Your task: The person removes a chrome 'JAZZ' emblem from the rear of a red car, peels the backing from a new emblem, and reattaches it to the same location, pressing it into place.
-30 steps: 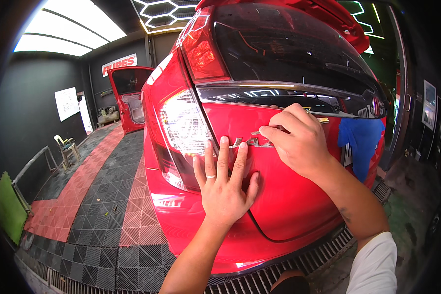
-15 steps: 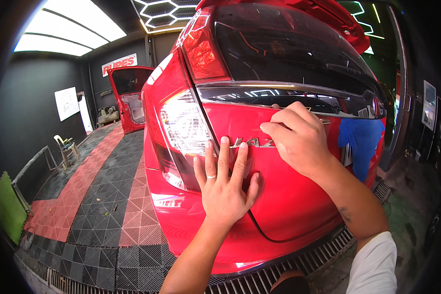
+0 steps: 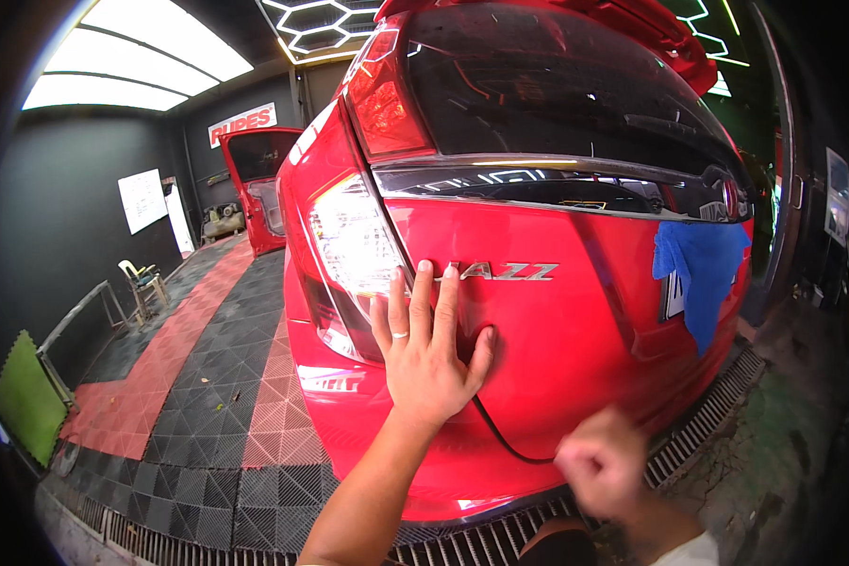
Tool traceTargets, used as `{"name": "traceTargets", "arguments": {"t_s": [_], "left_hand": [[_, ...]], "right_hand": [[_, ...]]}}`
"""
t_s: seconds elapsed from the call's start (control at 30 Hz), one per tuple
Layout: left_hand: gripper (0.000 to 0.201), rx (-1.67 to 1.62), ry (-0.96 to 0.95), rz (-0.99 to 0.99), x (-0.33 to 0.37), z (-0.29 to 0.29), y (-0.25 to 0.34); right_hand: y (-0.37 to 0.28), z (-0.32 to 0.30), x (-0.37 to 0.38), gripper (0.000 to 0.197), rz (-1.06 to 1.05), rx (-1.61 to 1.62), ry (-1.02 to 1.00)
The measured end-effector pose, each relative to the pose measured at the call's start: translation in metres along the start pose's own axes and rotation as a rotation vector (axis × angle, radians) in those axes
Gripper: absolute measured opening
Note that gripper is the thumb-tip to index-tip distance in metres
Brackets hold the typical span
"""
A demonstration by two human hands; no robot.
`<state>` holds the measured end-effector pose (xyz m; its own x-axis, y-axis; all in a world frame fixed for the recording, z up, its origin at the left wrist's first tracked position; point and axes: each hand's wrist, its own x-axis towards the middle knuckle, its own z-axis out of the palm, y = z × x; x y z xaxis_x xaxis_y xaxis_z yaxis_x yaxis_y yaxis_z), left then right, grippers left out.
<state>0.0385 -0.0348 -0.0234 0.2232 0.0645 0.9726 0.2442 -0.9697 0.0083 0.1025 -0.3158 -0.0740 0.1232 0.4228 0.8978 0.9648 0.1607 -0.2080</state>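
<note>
My left hand lies with fingers spread on the red tailgate, its fingertips touching the panel beside the clear tail light. Just past those fingertips, a chrome letter badge is fixed to the paint, its first letter partly covered by a finger. My right hand is off the car, low in front of the rear bumper. It is curled closed and blurred by motion; whatever it may hold cannot be made out. No tool shows in either hand.
A blue cloth hangs over the number plate at the right of the tailgate. A floor grate runs below the bumper. On the left are red and black floor tiles, a chair, a green panel and an open car door.
My right hand has left the badge and dropped down toward me, uncovering the rest of the letters. My left hand stays on the panel. The view has shifted slightly.
</note>
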Motion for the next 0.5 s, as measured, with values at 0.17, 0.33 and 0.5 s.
{"name": "traceTargets", "arguments": {"t_s": [0.17, 0.33, 0.5], "left_hand": [[0.077, 0.107, -0.007, 0.014, 0.009, -0.01, 0.001], [0.058, 0.157, -0.036, 0.161, 0.037, -0.023, -0.012], [0.032, -0.066, 0.003, 0.252, 0.039, -0.038, -0.033]], "right_hand": [[-0.043, 0.122, -0.21, 0.013, 0.728, 0.606, -0.27], [-0.034, 0.159, -0.301, 0.016, 0.92, 0.686, -0.373], [-0.003, 0.167, -0.345, 0.017, 0.947, 0.692, -0.404]]}}
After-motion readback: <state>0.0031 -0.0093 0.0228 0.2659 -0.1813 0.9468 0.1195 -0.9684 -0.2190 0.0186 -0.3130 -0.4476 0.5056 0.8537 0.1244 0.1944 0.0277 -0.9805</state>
